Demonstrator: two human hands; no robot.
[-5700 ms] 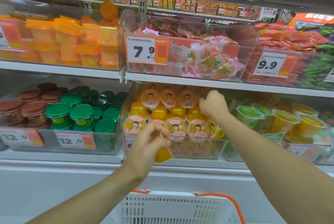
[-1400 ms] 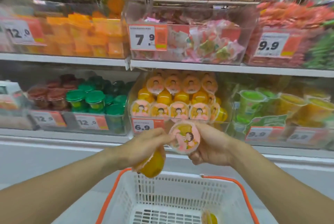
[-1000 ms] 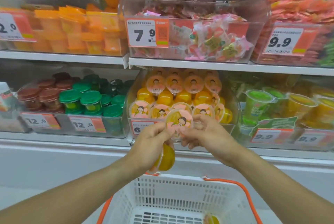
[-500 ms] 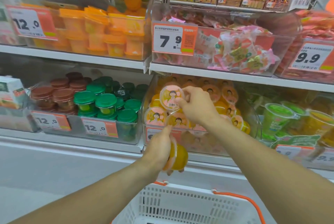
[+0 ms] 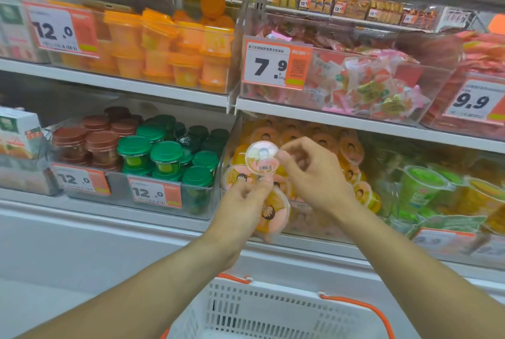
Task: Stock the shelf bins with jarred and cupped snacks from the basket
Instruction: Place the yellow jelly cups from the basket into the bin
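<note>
My right hand (image 5: 311, 174) pinches the rim of a jelly cup with a pink cartoon lid (image 5: 261, 157). It holds the cup at the front left of the clear bin (image 5: 232, 133) of like cups on the lower shelf. Just below, my left hand (image 5: 243, 204) grips a second orange jelly cup (image 5: 274, 214), its lid turned towards me. The fingertips of my left hand reach up to the lower edge of the first cup. The white basket (image 5: 273, 311) with orange handles stands under my arms, and its inside is mostly out of view.
Left of the jelly bin stands a bin of green-lidded jars (image 5: 164, 155) and brown-lidded jars (image 5: 90, 139). To the right are green and yellow cups (image 5: 420, 191). The upper shelf carries orange cups (image 5: 164, 46) and wrapped sweets (image 5: 369, 84). A white ledge (image 5: 109, 229) runs below.
My right hand has brought its cup down to the bin's front left. My left hand has risen with its cup and turned the lid towards me.
</note>
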